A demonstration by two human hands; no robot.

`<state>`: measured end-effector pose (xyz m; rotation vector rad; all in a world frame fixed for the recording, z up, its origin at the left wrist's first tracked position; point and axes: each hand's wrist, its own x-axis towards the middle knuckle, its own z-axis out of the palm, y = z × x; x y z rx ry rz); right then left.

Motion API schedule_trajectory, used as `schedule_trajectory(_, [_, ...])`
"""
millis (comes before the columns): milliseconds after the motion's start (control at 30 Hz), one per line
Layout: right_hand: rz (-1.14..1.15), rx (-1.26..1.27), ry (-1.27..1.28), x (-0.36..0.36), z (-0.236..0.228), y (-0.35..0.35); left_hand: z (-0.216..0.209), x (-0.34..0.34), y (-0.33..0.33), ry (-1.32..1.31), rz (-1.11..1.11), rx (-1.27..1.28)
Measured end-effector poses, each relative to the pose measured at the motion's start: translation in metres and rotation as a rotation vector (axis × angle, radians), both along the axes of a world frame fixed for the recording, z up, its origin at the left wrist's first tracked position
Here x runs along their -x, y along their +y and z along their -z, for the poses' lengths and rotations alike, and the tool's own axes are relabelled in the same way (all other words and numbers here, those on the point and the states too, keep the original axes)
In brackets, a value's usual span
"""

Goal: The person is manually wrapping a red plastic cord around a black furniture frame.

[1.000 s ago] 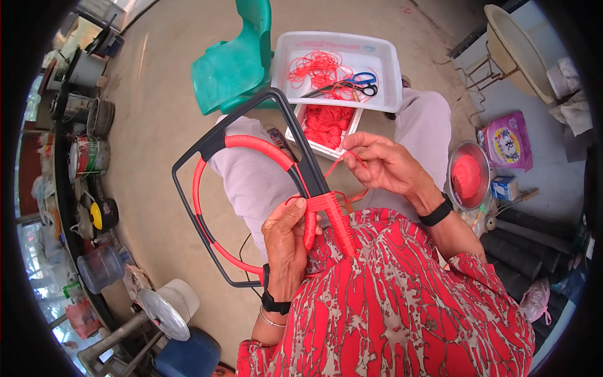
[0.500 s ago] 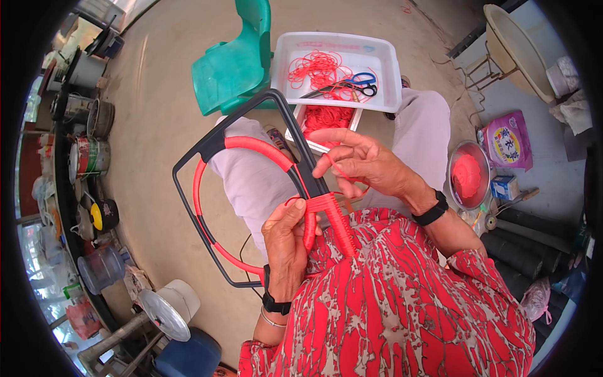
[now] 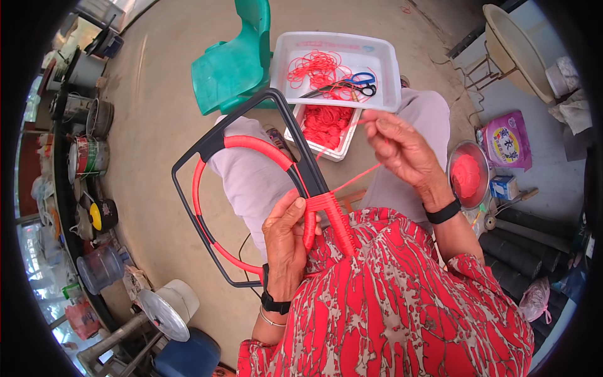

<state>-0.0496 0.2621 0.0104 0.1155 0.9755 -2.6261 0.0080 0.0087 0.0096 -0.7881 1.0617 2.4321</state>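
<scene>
A black frame (image 3: 303, 157) with a round inner ring leans over my lap, partly wrapped in red cord. My left hand (image 3: 286, 229) grips it at the wrapped joint (image 3: 323, 202), where red bands cross. From that joint a strand of red cord (image 3: 357, 178) runs taut up to my right hand (image 3: 402, 146), whose fingers are closed on it, out to the right of the frame. Red wrapping also covers the upper arc of the ring (image 3: 256, 143). The frame's lowest end is hidden by my left wrist and shirt.
Ahead, a white tray (image 3: 392, 69) holds loose red cord and blue-handled scissors (image 3: 363, 78). Below it sits a smaller white box (image 3: 339, 152) of red cord. A green chair (image 3: 229, 72) stands to the left; a metal bowl (image 3: 482, 195) is at right.
My right hand has moved away to the right from the joint, drawing the red cord straight. My left hand and the frame have stayed in place.
</scene>
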Motion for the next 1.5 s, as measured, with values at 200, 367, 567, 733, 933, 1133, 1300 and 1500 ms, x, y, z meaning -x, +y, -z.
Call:
schedule_trajectory(200, [0.192, -0.602, 0.360, 0.018, -0.061, -0.042, 0.008, -0.001, -0.004, 0.051, -0.006, -0.041])
schedule_trajectory(367, [-0.214, -0.965, 0.801, 0.012, -0.042, -0.093, 0.006, -0.001, 0.002, 0.088, -0.007, 0.015])
schedule_trajectory(567, [-0.347, -1.244, 1.050, 0.007, -0.035, -0.099, 0.009, -0.002, 0.000, 0.069, -0.036, 0.002])
schedule_trajectory(733, [-0.261, -1.209, 1.028, 0.006, -0.038, -0.099, 0.009, 0.000, -0.002, 0.060, -0.010, -0.047])
schedule_trajectory(933, [-0.282, -1.268, 0.872, 0.004, -0.055, -0.098, 0.009, -0.002, -0.003, 0.019, 0.018, -0.079])
schedule_trajectory(1133, [-0.315, -1.286, 0.947, 0.006, -0.054, -0.095, 0.006, -0.005, 0.002, 0.126, -0.065, 0.046])
schedule_trajectory(1300, [-0.338, -1.157, 0.914, 0.002, -0.060, -0.099, 0.000, -0.004, 0.003, 0.090, -0.035, 0.095])
schedule_trajectory(1500, [-0.298, -1.125, 0.834, 0.002, -0.048, -0.093, -0.004, -0.001, 0.005, 0.073, 0.033, 0.128])
